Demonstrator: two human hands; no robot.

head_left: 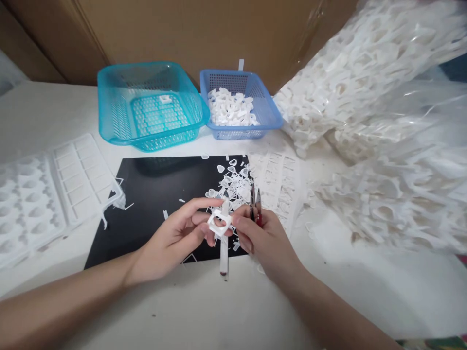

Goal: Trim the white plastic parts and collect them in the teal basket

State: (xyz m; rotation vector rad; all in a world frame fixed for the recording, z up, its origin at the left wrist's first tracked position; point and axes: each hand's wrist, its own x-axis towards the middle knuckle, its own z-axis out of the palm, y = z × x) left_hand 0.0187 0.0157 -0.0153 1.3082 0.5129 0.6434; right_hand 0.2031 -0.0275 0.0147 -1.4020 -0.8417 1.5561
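Between my two hands is a small white plastic frame [219,223] with an opening in its middle. My left hand [184,226] grips its left side between thumb and fingers. With thumb and fingertips my right hand [260,231] touches the frame's right side, while it also keeps a pair of red-handled scissors or snips [259,209] in its grasp, blades pointing away from me. Below the frame lies a knife-like tool with a pale handle [224,257]. Loose white scraps [235,187] are heaped just beyond my hands on a black mat [153,199].
A turquoise basket [153,141] at the back holds one white piece. Beside it, a blue basket [270,114] contains many white pieces. Clear bags of white parts [365,73] bulge along the right. White moulded trays [82,175] lie at left; a cardboard wall [204,34] stands behind.
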